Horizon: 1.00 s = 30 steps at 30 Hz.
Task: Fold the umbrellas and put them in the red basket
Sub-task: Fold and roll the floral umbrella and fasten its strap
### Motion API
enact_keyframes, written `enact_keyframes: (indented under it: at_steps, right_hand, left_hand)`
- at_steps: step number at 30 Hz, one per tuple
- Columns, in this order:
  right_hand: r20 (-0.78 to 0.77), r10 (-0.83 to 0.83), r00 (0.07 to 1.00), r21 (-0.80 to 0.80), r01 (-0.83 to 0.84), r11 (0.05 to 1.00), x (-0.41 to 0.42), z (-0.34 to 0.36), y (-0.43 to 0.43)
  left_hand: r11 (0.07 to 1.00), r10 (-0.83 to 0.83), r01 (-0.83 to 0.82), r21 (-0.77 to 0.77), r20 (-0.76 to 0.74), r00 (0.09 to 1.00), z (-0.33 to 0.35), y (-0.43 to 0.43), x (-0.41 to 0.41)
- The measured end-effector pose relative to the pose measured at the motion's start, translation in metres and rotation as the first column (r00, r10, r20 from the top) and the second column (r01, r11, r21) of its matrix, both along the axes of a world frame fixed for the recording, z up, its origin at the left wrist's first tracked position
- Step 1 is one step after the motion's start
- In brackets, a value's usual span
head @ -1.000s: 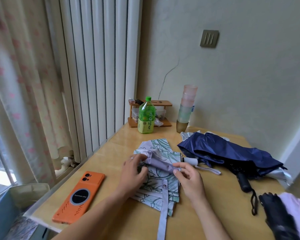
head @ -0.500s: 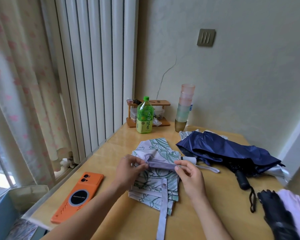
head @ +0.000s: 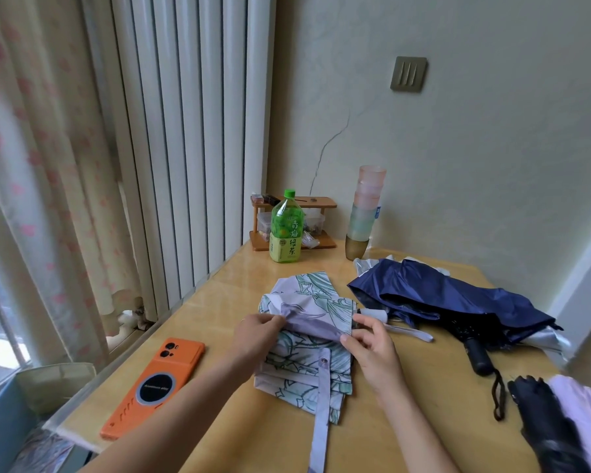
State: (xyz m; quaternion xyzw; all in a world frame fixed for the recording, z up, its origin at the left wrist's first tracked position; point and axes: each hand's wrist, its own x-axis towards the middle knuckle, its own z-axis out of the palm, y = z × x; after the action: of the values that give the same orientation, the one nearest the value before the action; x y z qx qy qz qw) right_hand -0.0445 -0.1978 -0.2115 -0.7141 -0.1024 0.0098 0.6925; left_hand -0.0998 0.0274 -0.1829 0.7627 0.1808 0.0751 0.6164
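Note:
A white umbrella with a green leaf print (head: pixel 307 363) lies half folded on the wooden table (head: pixel 239 435). My left hand (head: pixel 258 336) pinches the left end of a lilac fold across its top. My right hand (head: pixel 372 346) pinches the right end of the same fold. The umbrella's lilac strap (head: pixel 321 411) hangs toward me, and its white handle (head: pixel 376 315) pokes out to the right. A navy umbrella (head: pixel 458 298) with a black handle (head: pixel 478 355) lies collapsed at the right. A black and lilac umbrella (head: pixel 560 425) sits at the lower right corner. No red basket is in view.
An orange phone (head: pixel 154 387) lies near the table's left edge. At the back stand a green tea bottle (head: pixel 285 233), a small wooden rack (head: pixel 294 216) and a stack of plastic cups (head: pixel 364 213). Curtains and vertical blinds line the left side.
Both hands have drawn the lilac fold flatter and wider across the printed umbrella. The hands stay at its two ends.

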Motion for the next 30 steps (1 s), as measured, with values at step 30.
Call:
enact_keyframes:
  at_steps: [30]
  right_hand:
    - [-0.119, -0.007, 0.993, 0.031, 0.011, 0.999, -0.002, 0.005, -0.008]
  left_hand:
    - [0.958, 0.078, -0.087, -0.273, -0.043, 0.996, 0.012, 0.010, -0.012]
